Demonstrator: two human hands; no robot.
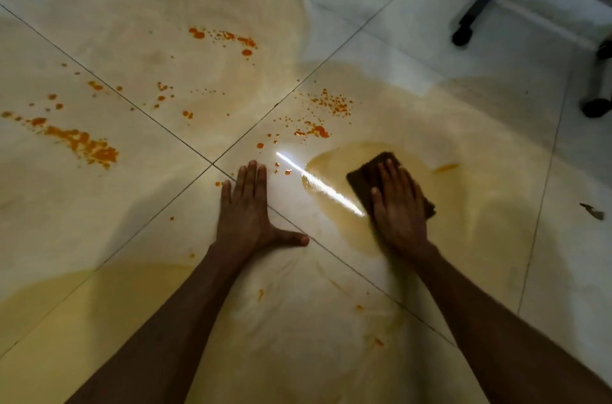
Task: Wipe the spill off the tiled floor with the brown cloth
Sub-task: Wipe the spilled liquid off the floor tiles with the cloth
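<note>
From the head view I look down over two bare forearms onto a pale, glossy tiled floor [430,49] crossed by dark grout lines. My right hand [399,205] lies flat, fingers together, pressing a dark brown folded cloth [362,176] onto the tile; the cloth's far corner pokes out past the fingertips, and I judge the flat palm is there to spread pressure so the fabric soaks and drags liquid. The cloth sits inside a shallow yellowish-brown puddle [334,178] that catches a bright streak of light. My left hand [246,208] is empty, spread flat on the tile just left of the puddle, thumb stuck out to the right, most likely bracing my weight as I lean forward. Beyond both hands, orange splatters [89,143] dot several tiles, within wide, faint yellow smears, so much of the spill looks unwiped. At the top right stand the black legs of a wheeled chair [477,2].
</note>
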